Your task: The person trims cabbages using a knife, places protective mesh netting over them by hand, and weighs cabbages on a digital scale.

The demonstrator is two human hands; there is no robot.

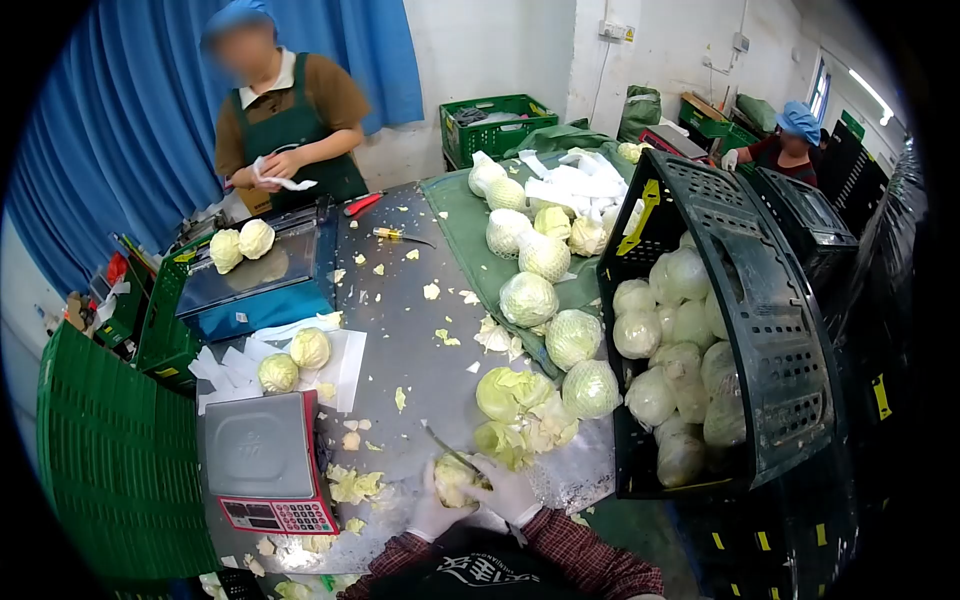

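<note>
My left hand [436,514], in a white glove, is wrapped round the side of a trimmed cabbage [452,487] at the table's near edge. My right hand [508,493], gloved too, grips a knife whose dark curved blade [446,447] points up and left across the top of the cabbage. Part of the knife's handle is hidden by the fingers. Just beyond my hands lie loose outer cabbage leaves [507,393]. To their right is a cabbage in a foam net [591,389].
A tilted dark crate [770,330] of wrapped cabbages stands at right. At left are a red-edged scale [262,447], paper with two cabbages [310,348], and a blue-sided scale [262,310]. Another knife [400,236] lies farther back. A co-worker [285,120] in an apron stands across the table [400,320].
</note>
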